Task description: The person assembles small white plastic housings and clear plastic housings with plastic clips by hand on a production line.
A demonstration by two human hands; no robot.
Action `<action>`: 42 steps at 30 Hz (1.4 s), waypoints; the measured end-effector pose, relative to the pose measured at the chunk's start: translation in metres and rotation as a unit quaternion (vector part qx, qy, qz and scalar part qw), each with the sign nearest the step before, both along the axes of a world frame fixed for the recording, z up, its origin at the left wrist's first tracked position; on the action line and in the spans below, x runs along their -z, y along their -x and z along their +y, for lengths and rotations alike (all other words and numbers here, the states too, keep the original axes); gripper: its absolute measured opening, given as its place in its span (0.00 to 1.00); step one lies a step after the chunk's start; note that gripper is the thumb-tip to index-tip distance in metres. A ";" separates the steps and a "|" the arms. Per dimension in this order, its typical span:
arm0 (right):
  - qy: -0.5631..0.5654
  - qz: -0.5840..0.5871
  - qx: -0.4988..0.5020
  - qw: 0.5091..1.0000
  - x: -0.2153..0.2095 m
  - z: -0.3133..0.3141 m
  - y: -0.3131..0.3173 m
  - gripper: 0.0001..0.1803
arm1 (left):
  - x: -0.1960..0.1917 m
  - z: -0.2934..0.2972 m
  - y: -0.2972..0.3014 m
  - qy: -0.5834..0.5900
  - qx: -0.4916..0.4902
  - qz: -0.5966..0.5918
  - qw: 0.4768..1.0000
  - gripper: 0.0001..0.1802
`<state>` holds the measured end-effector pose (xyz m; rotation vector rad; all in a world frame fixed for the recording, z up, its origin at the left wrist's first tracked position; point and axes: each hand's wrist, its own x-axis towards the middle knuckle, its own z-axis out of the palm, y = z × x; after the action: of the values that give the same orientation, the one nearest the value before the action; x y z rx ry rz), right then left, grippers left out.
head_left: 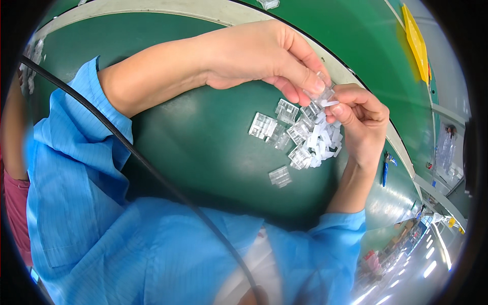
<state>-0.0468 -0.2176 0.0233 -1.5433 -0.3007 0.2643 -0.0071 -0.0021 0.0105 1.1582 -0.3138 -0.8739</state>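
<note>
A clear plastic part [321,94] is between my two hands above the far right of the green work surface. The thumb and fingers of my left hand [274,56] pinch it from the left. My right hand [362,111] is closed at its right side, thumb and forefinger pressed together by a small white piece [330,103]. Whether that piece sits in the clear part is hard to make out. Just below the hands lies a heap of small white plastic strips [321,140]. Several clear plastic blocks [263,126] lie beside the heap, and one clear block [280,176] lies apart, nearer to me.
A black cable [127,145] crosses the view in front of my left arm. Blue-handled pliers [386,168] lie to the right of my right forearm. A pale raised edge [152,7] borders the green surface [203,152]. Part of another person [15,203] shows at far left.
</note>
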 end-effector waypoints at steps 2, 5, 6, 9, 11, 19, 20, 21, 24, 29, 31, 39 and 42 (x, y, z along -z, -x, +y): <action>0.047 0.009 -0.007 0.999 -0.004 -0.001 0.000 0.08 | 0.004 0.000 -0.001 -0.005 0.005 0.003 1.000 0.10; 0.070 0.002 -0.026 0.997 -0.008 -0.003 -0.002 0.08 | 0.013 -0.003 -0.002 0.039 0.019 -0.028 0.999 0.10; 0.067 0.000 -0.026 0.997 -0.009 -0.003 -0.002 0.07 | 0.013 -0.003 -0.001 0.040 0.014 -0.030 0.999 0.10; 0.054 0.012 -0.034 0.998 -0.009 -0.007 -0.004 0.07 | 0.014 -0.004 -0.002 0.045 0.013 -0.028 0.999 0.10; 0.061 0.023 -0.039 0.997 -0.010 -0.009 -0.005 0.07 | 0.015 -0.004 -0.003 0.047 0.015 -0.024 0.998 0.10; 0.064 -0.013 0.012 0.998 -0.008 0.006 0.004 0.06 | 0.011 -0.004 -0.001 0.054 -0.008 -0.004 0.999 0.09; 0.072 -0.028 0.053 0.996 -0.005 0.011 0.008 0.06 | 0.009 -0.004 0.000 0.055 -0.011 -0.004 0.998 0.09; 0.081 -0.044 0.093 0.991 -0.002 0.015 0.011 0.07 | 0.008 -0.004 0.002 0.034 -0.027 0.003 0.999 0.09; 0.103 -0.133 0.133 0.977 0.009 0.031 0.018 0.06 | 0.003 -0.002 0.005 0.022 -0.050 -0.002 0.998 0.11; 0.091 -0.175 0.193 0.961 0.017 0.037 0.022 0.07 | 0.004 -0.002 0.005 0.055 -0.055 -0.006 0.997 0.14; 0.098 -0.191 0.192 0.958 0.019 0.038 0.021 0.07 | 0.004 -0.002 0.005 0.049 -0.056 -0.003 0.997 0.14; 0.122 -0.252 0.206 0.938 0.020 0.041 0.022 0.07 | 0.007 -0.004 0.008 0.072 -0.068 0.012 0.995 0.14; 0.106 -0.249 0.212 0.939 0.018 0.038 0.021 0.07 | 0.004 -0.002 0.005 0.062 -0.058 0.022 0.996 0.14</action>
<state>-0.0682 -0.1793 0.0056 -1.8336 -0.3308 -0.4573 -0.0122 -0.0039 0.0066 1.0314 -0.2587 -0.7656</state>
